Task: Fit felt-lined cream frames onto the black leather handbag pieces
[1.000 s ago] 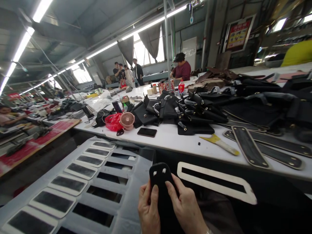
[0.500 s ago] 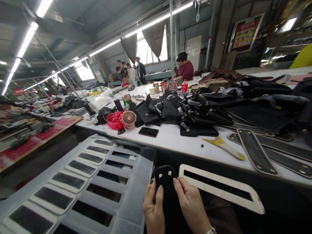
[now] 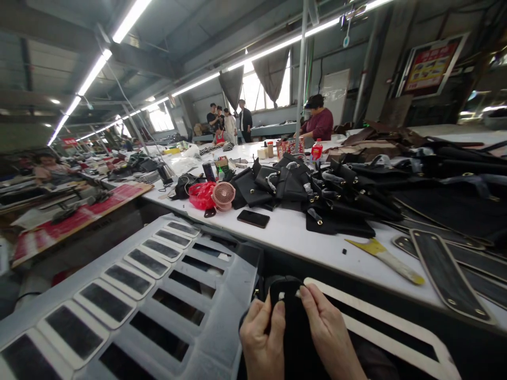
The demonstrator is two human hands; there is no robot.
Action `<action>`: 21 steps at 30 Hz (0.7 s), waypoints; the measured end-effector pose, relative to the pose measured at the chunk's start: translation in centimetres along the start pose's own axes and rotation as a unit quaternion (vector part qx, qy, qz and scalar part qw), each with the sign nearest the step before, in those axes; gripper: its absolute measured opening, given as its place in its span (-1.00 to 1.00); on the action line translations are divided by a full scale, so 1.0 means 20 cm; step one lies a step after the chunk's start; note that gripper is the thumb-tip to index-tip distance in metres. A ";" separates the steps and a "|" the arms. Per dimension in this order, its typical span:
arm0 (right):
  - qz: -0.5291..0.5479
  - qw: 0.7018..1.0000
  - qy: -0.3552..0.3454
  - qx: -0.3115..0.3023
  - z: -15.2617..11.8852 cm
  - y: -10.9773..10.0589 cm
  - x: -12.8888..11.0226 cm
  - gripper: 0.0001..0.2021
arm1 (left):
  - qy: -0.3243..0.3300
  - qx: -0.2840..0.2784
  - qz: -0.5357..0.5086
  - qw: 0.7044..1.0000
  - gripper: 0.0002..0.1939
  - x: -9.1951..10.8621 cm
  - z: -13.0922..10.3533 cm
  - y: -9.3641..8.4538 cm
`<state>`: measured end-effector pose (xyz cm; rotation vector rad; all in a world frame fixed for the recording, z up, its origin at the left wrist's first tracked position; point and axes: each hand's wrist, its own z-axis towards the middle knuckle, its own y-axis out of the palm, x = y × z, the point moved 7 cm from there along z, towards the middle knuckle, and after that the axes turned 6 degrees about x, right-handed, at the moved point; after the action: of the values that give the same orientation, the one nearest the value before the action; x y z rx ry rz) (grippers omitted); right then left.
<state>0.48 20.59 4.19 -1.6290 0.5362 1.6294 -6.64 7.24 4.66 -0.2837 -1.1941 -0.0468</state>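
Both of my hands hold a black rounded-end leather-like piece (image 3: 298, 338) low in the middle of the view. Two small white patches show near its top edge. My left hand (image 3: 261, 335) pinches its left side, thumb on the face below one patch. The fingers of my right hand (image 3: 330, 332) grip the upper right edge, at the other patch. Behind my right hand lies a pale frame (image 3: 442, 345) with one long slot, partly covered by the hand. To the left is a grey slotted sheet (image 3: 217, 322), bearing a row of pale-bordered dark panels (image 3: 75, 330).
Across the white table (image 3: 293, 243) lie a phone (image 3: 253, 218), a pink fan (image 3: 224, 196), a red plastic bag (image 3: 201, 195), a yellow-ended blade-like tool (image 3: 382, 258), black bags (image 3: 293, 182) and dark strips with metal eyelets (image 3: 449, 274). A person in maroon (image 3: 320, 124) is beyond.
The view has swung left, so the scene sits further right. My right fingers have moved up over the right white patch, and the black piece's top now looks bent.
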 end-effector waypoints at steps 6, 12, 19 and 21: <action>-0.014 0.999 -0.001 0.041 -0.04 -0.04 0.02 -0.56 | 0.028 -0.019 0.020 0.999 -0.67 0.01 -0.01 0.03; -0.027 0.997 -0.002 0.066 -0.05 -0.07 0.05 -0.55 | 0.021 -0.049 0.001 0.999 -0.60 -0.01 -0.03 0.06; -0.015 0.999 -0.005 0.047 -0.05 -0.08 0.16 -0.57 | -0.066 -0.070 -0.103 0.990 -0.49 -0.07 0.01 0.12; -0.025 0.999 -0.015 0.040 -0.04 -0.10 0.17 -0.56 | -0.053 -0.142 -0.133 0.979 -0.45 -0.05 0.02 0.17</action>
<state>2.83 21.86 1.16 -1.5449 0.5334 1.5739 -6.73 10.42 3.27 -0.3786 -1.3268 -0.4427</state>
